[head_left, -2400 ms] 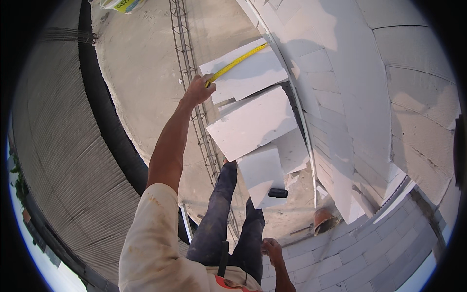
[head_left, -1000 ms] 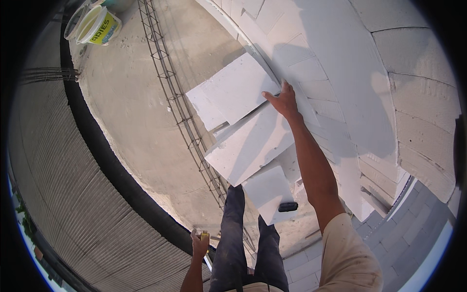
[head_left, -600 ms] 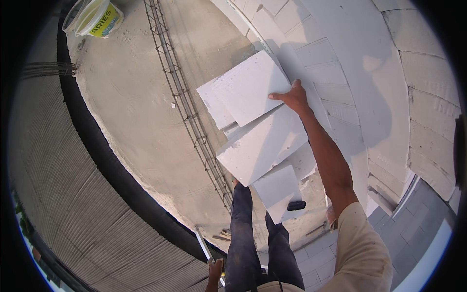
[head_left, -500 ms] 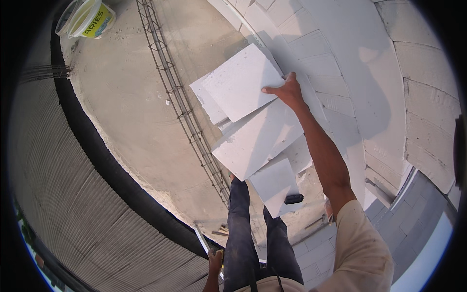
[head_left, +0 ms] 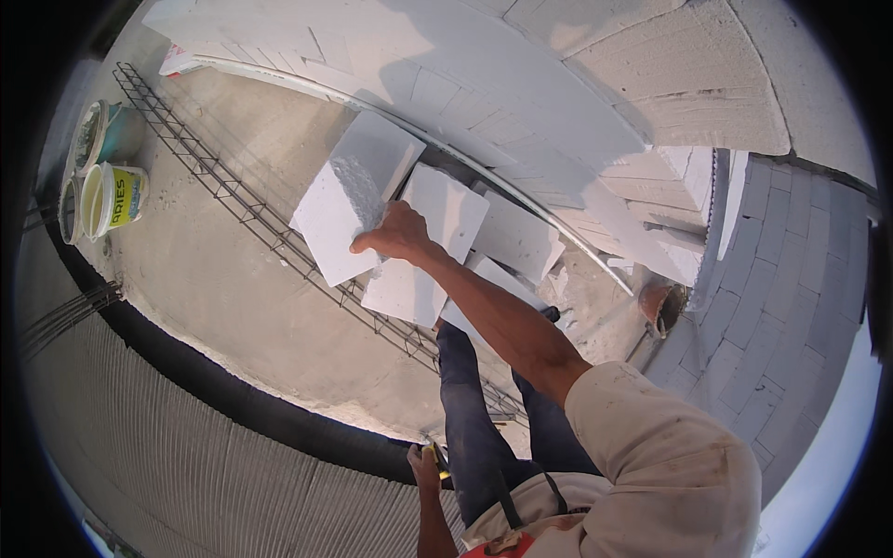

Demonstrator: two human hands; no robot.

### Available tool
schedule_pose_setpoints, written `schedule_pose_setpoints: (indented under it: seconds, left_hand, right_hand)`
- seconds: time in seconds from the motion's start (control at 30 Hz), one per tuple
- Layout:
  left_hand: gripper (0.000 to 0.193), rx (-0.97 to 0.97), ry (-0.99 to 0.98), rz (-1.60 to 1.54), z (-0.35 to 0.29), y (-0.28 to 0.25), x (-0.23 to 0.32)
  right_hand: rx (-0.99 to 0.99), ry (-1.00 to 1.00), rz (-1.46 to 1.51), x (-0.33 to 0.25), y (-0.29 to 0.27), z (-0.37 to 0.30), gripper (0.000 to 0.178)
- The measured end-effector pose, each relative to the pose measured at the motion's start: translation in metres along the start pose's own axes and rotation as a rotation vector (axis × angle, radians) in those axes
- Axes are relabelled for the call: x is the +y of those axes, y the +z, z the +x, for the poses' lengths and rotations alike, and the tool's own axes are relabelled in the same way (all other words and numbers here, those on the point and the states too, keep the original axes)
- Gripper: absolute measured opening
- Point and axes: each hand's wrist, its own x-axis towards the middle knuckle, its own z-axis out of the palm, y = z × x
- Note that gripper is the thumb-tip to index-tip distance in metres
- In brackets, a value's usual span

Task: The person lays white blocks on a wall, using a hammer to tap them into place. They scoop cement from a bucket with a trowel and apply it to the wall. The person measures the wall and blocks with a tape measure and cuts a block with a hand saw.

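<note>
My right hand (head_left: 395,232) grips the edge of a white building block (head_left: 327,228), thumb on its face. This block is tilted up, and its rough, broken end shows. Behind it lies another white block (head_left: 377,139). Beside and under my hand is a further white block (head_left: 446,209), part of a loose pile by my feet. Low in the view, next to my leg, my left hand (head_left: 425,468) is closed round a tool with a yellow and black handle (head_left: 437,458); the rest of the tool is hard to make out.
A long rebar cage (head_left: 223,181) runs along the floor left of the blocks. Buckets stand at far left, one white with a yellow label (head_left: 98,200). A block wall (head_left: 465,70) rises behind, and a reddish bucket (head_left: 660,307) stands at right. Corrugated sheeting (head_left: 233,465) lies lower left.
The view has swung round, shifting the buckets and pile. My right hand has tilted the top block up and leftward, exposing its rough end. My left hand still holds the tool.
</note>
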Motion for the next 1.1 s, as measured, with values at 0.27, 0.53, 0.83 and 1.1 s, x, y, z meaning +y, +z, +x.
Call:
schedule_pose_setpoints:
  seconds: [0.27,0.53,0.83,1.1]
  left_hand:
    - [0.07,-0.021,0.06,0.176,-0.025,0.019,0.038]
    - [0.066,-0.11,0.143,0.422,-0.059,0.093,0.047]
    - [0.064,-0.058,0.132,0.784,-0.158,0.211,-0.03]
    - [0.069,0.063,0.512,1.28,-0.229,0.33,0.023]
  right_hand:
    - [0.01,0.173,0.21,0.171,-0.099,-0.253,0.107]
    - [0.339,0.661,0.329,0.396,-0.213,-0.483,0.092]
    - [0.678,0.921,0.748,0.698,-0.252,-0.583,0.092]
    - [0.874,0.851,1.487,0.832,-0.24,-0.678,0.068]
